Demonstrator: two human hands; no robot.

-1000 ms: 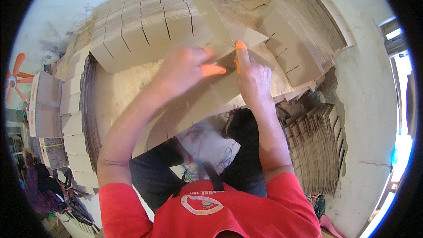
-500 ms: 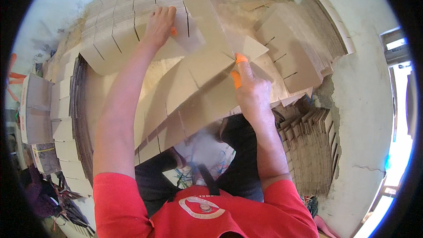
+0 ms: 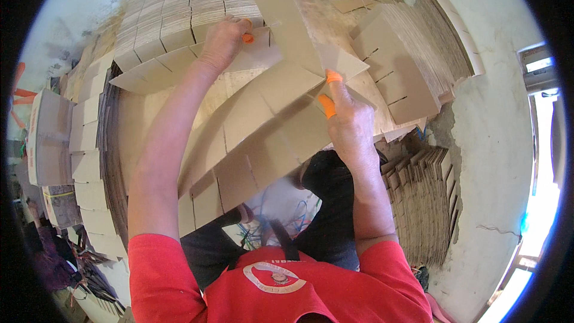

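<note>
My left hand (image 3: 225, 43), with an orange cover on a fingertip, is closed on the top edge of a slotted cardboard strip (image 3: 160, 73). That strip stands tilted in front of a tall stack of like strips (image 3: 173, 9). My right hand (image 3: 351, 124), with orange covers on thumb and finger, pinches a crossing of cardboard pieces. Two long slotted strips (image 3: 242, 107) run from there toward my lap at lower left. A crosswise cardboard piece (image 3: 280, 15) rises from the same crossing, and the exact joint is hidden by my fingers.
More slotted cardboard leans in a stack (image 3: 397, 63) at the right of the wooden work surface (image 3: 149, 119). Further stacks stand at the left (image 3: 89, 170) and lower right (image 3: 418, 203). A peeling wall (image 3: 490, 161) bounds the right side.
The strip in my left hand has come away from the stack's front, and that hand has shifted slightly right and nearer. My right hand has moved a little right with the cardboard pieces.
</note>
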